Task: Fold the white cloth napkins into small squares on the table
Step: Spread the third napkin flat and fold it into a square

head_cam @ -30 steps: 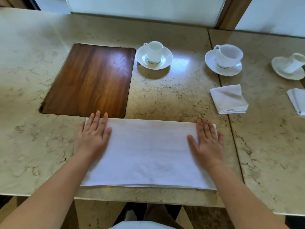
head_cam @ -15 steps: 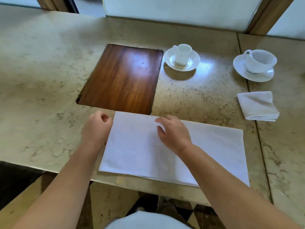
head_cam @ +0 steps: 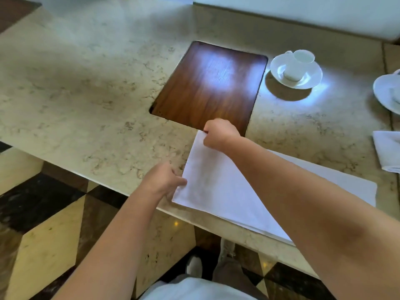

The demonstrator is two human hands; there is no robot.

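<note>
Head view first, nearest things first: at 6 o'clock, shoes and grey trousers stand on a checked stone floor below the table (head_cam: 91, 87) edge. Just above that edge the left hand (head_cam: 163, 180) has its fingers curled, pinching the near-left corner of the white napkin (head_cam: 218, 191). That napkin lies as a long folded band on the marble, running from centre toward 4 o'clock, its near edge close to the table's lip. The right arm reaches across the cloth, and the right hand (head_cam: 218, 133) pinches the far-left corner, just at the lower edge of the dark wooden inset (head_cam: 211, 87).

With both left corners gripped, I judge the step in hand to be the crosswise fold: the band is folded lengthwise already but is not yet a square. The next move looks to call for lifting this left end, carrying it toward 3 o'clock and laying it so that the edges meet the right end evenly, then pressing flat.

Farther off, at 1 o'clock, a white cup and saucer (head_cam: 296, 70) sit beside the inset. At 3 o'clock a folded napkin (head_cam: 387, 150) and another saucer (head_cam: 387, 92) are cut by the frame.
</note>
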